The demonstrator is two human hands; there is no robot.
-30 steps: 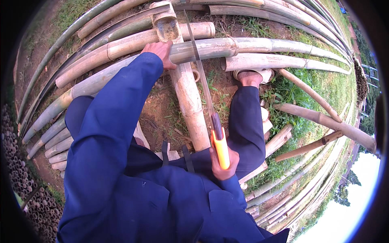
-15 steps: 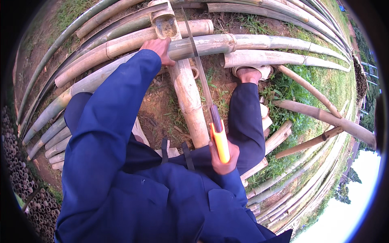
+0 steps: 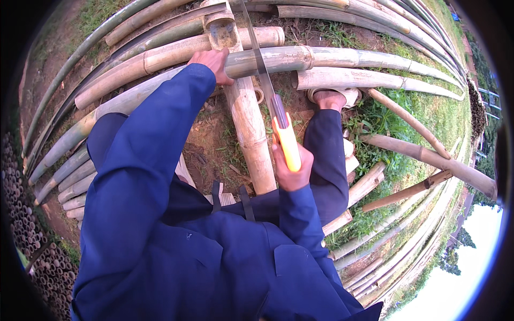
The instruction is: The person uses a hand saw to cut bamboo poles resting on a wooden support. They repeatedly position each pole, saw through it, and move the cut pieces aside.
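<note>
My right hand [image 3: 295,170] is wrapped round the yellow-orange handle of a hand saw [image 3: 266,80]. Its long, narrow blade lies across a thick bamboo pole [image 3: 292,58], a short way right of my left hand. With fingers closed over it, my left hand [image 3: 213,63] grips that same pole. Beneath the pole, a pale bamboo post [image 3: 247,128] runs from near my lap toward the far side. At its far end is a notched, hollowed section [image 3: 222,35]. I cannot tell how deep the blade sits in the pole.
Long bamboo poles [image 3: 342,80] lie beyond and on both sides. Crossed poles [image 3: 428,150] stand propped at right over grass. My foot [image 3: 327,99] rests beside a pole end. Cut bamboo ends [image 3: 51,267] are stacked at lower left, and bare soil [image 3: 206,144] lies beside the post.
My right hand has pushed the saw forward, away from my body, so its handle is now nearer the pole. My left hand keeps its grip on the pole.
</note>
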